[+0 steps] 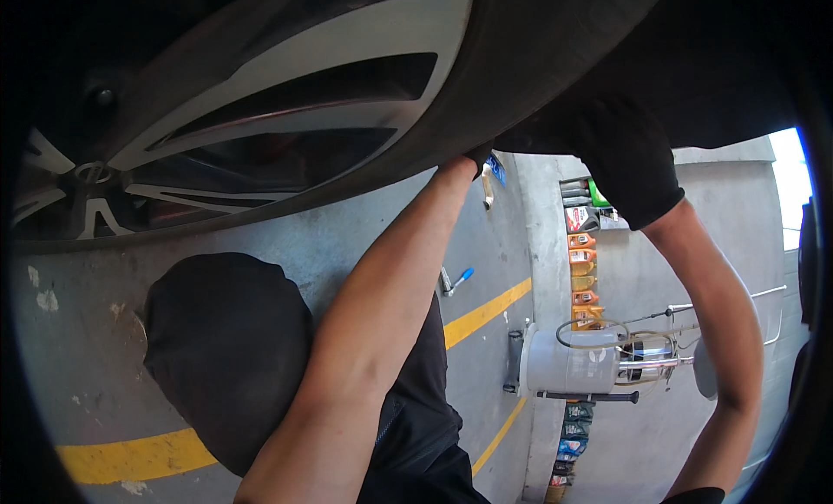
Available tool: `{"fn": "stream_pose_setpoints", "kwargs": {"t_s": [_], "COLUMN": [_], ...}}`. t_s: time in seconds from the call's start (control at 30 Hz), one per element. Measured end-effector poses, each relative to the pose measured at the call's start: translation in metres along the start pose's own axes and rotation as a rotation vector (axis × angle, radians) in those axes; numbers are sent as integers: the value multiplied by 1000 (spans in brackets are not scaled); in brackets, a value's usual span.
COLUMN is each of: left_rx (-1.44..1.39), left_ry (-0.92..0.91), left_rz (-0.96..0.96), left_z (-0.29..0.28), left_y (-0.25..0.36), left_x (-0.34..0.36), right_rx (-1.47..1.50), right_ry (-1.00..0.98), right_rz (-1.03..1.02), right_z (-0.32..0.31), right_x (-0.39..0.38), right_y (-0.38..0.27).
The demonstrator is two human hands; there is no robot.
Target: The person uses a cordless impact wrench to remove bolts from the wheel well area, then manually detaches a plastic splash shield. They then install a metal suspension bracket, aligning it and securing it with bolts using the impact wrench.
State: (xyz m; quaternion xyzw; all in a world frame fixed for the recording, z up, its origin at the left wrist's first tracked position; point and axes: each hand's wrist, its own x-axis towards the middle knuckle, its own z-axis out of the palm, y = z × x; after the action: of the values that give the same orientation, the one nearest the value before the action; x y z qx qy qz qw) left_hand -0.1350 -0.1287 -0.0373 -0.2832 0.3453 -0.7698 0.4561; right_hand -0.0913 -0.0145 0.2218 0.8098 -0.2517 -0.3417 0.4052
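Observation:
A car wheel (286, 113) with a silver-and-black rim and dark tyre fills the upper left. My left forearm reaches up past the tyre's edge. Only a dark sliver of my left hand (480, 153) shows there; its fingers are hidden behind the tyre. My right hand (632, 164), in a black glove, is raised against a dark panel (720, 96) beside the wheel. Its fingers look bent in against the panel, but their tips blend into the black, and anything they hold cannot be made out.
Below the wheel is my dark-clothed knee (230, 356). A ratchet-like tool with a blue end (460, 281) lies on the grey floor, near yellow lines (486, 313). Bottles (583, 256) line the wall, beside a white tank with hoses (568, 362).

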Motion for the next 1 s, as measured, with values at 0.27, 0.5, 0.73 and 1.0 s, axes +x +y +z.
{"fn": "stream_pose_setpoints", "kwargs": {"t_s": [0.27,0.5,0.73,1.0], "left_rx": [227,712,1265,1620], "left_ry": [-6,-18,-14,-12], "left_rz": [63,238,493,685], "left_z": [-2,-7,-11,-18], "left_y": [0,-2,1,3], "left_x": [4,7,2,1], "right_rx": [-34,-28,59,352], "right_ry": [-94,-40,-23,145], "right_rz": [61,19,32,210], "right_z": [-6,-16,-9,-23], "right_x": [1,4,10,-17], "right_y": [-1,-3,-3,-58]}}
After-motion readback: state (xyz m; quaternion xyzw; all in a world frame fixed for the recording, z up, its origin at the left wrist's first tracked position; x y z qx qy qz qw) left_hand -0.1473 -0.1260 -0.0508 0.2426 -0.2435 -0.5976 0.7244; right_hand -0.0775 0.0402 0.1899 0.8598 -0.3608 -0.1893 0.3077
